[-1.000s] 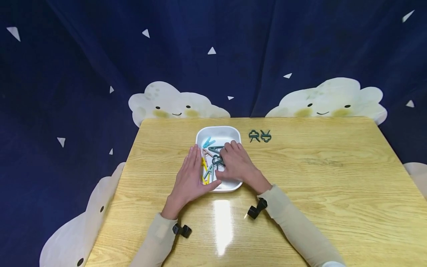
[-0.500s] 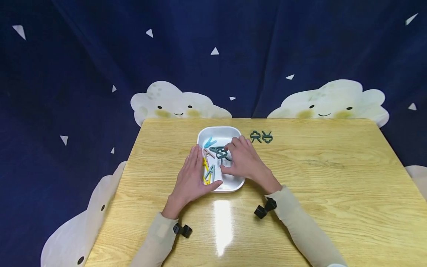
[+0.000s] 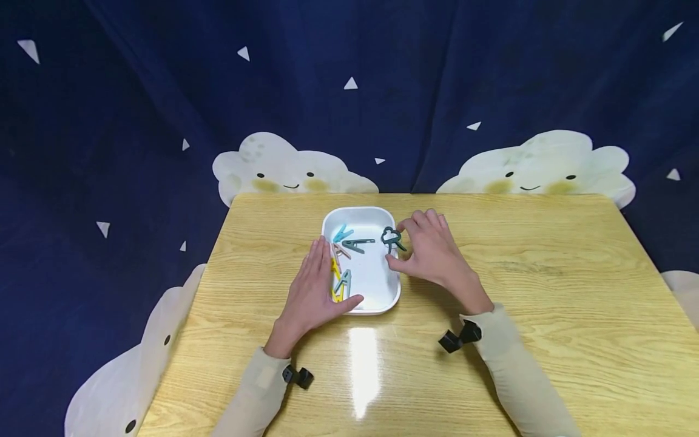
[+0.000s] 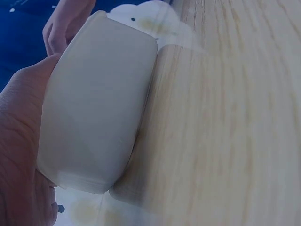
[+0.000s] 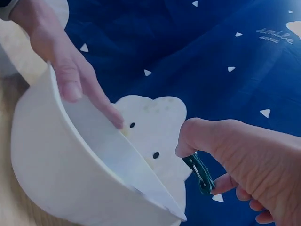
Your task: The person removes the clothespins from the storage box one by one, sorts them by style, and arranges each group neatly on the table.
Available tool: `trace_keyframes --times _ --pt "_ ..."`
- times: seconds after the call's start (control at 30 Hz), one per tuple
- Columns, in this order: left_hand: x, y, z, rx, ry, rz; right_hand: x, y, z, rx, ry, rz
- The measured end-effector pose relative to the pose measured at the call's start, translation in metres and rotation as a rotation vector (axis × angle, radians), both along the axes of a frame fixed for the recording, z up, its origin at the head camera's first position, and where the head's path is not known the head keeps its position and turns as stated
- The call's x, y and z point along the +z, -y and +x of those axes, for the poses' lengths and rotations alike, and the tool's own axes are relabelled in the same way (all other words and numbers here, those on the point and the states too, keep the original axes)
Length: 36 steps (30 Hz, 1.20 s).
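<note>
One green clip (image 3: 391, 240) is pinched by the right hand (image 3: 431, 250) at the rim of the white tray (image 3: 377, 285), apparently for removal, sideways clearance being needed next, the left hand (image 3: 313, 284) laid straight-fingered alongside.

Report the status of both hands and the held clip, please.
Left hand against white tray. Right hand pinching dark green clip by tray's right rim. No obstruction visible.

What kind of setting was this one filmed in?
Probably an indoor tabletop recording setup: a wood-grain table stands before a dark blue cloth backdrop printed with smiling clouds and white triangles, and small black devices sit at both wrists.
</note>
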<state>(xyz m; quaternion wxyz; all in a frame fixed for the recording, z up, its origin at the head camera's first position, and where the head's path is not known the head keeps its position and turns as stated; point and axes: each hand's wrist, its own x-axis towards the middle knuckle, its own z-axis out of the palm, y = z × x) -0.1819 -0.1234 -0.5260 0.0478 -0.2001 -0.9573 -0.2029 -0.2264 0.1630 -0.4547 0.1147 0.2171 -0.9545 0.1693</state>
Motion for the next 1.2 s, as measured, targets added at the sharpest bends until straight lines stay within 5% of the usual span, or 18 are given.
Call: trace_keyframes --times 0.67,1.2 --pt "-0.001 0.002 0.000 -0.002 -0.012 0.031 -0.015 -0.060 -0.021 -0.133 0.002 -0.026" --pt "-0.002 0.001 0.000 0.000 -0.023 0.026 -0.046 -0.105 -0.040 -0.215 0.053 -0.068"
